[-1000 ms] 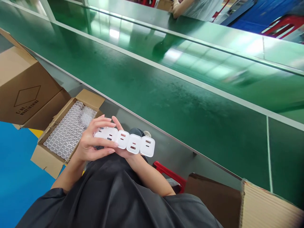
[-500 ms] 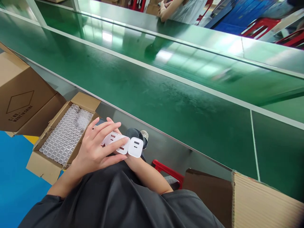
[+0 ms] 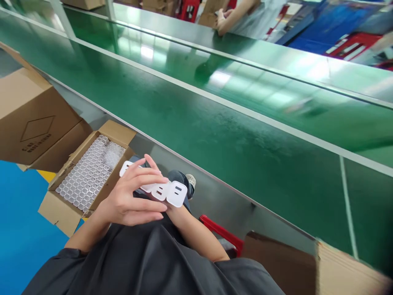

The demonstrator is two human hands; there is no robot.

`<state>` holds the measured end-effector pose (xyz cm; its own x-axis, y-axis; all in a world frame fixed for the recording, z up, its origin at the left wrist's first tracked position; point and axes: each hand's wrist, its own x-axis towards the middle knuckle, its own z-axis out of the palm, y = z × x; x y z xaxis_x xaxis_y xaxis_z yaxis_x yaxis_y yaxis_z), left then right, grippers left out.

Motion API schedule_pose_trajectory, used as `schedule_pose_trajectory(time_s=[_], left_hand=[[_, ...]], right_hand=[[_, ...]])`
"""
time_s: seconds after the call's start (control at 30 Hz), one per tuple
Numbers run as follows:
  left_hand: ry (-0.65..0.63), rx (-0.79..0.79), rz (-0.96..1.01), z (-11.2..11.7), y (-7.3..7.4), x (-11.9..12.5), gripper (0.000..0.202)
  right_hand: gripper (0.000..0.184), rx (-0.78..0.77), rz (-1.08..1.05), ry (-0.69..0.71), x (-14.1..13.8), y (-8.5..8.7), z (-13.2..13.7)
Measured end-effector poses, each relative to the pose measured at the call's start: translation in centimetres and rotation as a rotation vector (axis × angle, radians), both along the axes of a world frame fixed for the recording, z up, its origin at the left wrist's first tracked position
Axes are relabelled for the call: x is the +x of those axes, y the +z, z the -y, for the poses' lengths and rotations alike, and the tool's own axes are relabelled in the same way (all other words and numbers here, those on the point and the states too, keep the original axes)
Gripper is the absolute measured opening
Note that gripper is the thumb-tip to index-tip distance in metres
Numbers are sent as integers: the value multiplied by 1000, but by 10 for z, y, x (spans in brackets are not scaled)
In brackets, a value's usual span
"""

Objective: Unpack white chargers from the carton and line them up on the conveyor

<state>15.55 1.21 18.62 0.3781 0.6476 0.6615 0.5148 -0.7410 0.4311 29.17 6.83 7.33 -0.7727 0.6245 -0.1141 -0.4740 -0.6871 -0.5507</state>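
A row of white charger housings point(image 3: 177, 194) with two slots in each face lies across my right hand point(image 3: 152, 162) and wrist. That hand is mostly hidden beneath the row and behind my other hand; only some fingers show past the far side, and it holds the row from below. Over the top reaches my left hand point(image 3: 127, 200), its fingers stretched out and apart, touching or just above the housings. Its fingers hide part of the row's middle.
Left of my hands stands an open carton point(image 3: 66, 223) packed with small clear-and-white pieces, beside a larger cardboard box point(image 3: 37, 110). A long green bench point(image 3: 215, 131) runs ahead. Near my right side are a red stool point(image 3: 222, 233) and another carton point(image 3: 346, 270). Across sits another person point(image 3: 242, 16).
My left hand has shifted slightly along the row, uncovering more of the housings at both ends. The whole view has swung a little to the left.
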Motion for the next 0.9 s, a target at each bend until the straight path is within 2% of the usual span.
schedule_pose_trajectory(time_s=[0.03, 0.1, 0.13, 0.17, 0.2, 0.27, 0.37, 0.43, 0.5, 0.57, 0.63, 0.67, 0.77, 0.9], left_hand=[[-15, -28, 53, 2, -9, -5, 12], [81, -144, 165, 7, -40, -20, 29], [203, -242, 227, 9, -62, -30, 43], [417, -384, 277, 11, -88, -42, 57], [577, -452, 295, 14, -116, -55, 63], [820, -555, 303, 24, -177, -82, 60], [1100, -755, 254, 53, -260, -114, 36], [1223, -892, 194, 79, -305, -127, 35], [1298, -1008, 134, 104, -340, -135, 37], [1328, -1097, 79, 121, -367, -141, 36], [1328, -1159, 33, 131, -389, -147, 34], [1323, -1183, 15, 133, -398, -152, 33], [1300, -1244, -24, 135, -420, -164, 33], [1312, -1299, -78, 137, -437, -169, 35]], right_hand=[[85, 22, 50, -10, 2, -1, -2], [94, 53, 147, -26, 5, -10, -7], [97, 60, 202, -28, 5, -18, -12], [98, 64, 258, -31, 4, -27, -16], [97, 69, 314, -35, 3, -39, -21], [91, 112, 420, -42, -4, -66, -31], [90, 246, 534, -22, -23, -108, -49], [101, 395, 611, 49, -45, -130, -65], [107, 647, 754, 166, -76, -147, -83], [106, 996, 968, 310, -115, -159, -101], [104, 1241, 1128, 416, -160, -172, -116], [104, 1307, 1175, 455, -182, -179, -122], [108, 1373, 1257, 549, -247, -205, -134], [109, 1446, 1420, 655, -316, -243, -145]])
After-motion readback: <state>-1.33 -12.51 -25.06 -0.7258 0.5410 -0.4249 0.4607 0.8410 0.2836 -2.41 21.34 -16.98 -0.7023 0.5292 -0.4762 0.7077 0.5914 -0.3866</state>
